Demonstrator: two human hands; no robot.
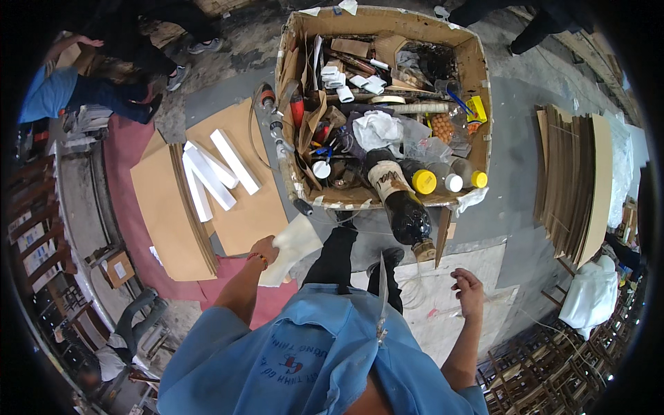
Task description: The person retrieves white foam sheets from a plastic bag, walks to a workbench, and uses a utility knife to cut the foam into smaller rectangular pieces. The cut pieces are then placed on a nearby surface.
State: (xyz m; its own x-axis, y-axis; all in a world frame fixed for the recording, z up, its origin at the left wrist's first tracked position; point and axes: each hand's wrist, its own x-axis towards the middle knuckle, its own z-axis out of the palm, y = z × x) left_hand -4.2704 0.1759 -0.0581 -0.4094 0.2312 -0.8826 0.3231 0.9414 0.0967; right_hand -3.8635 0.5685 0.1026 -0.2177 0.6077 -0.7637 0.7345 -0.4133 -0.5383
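My left hand [265, 250], with a beaded bracelet at the wrist, grips a pale off-white sheet [299, 243] by its left edge. Whether the sheet is cloth, foam or paper I cannot tell. My right hand [469, 285] hangs to the right of my body with its fingers loosely curled and apart, and nothing shows in it. Nearest to it is a dark bottle [407, 216] with a stained label, leaning over the near rim of a large cardboard box [294, 52]. Yellow-capped bottles [424, 181], a white cloth [377, 131] and tools crowd the box.
Left of the box, white rectangular bars [234, 160] lie on brown cardboard sheets [252, 214]. A corded power tool [268, 98] hangs at the box's left side. Stacked cardboard [575, 181] stands at right. Another person [52, 97] is at far left.
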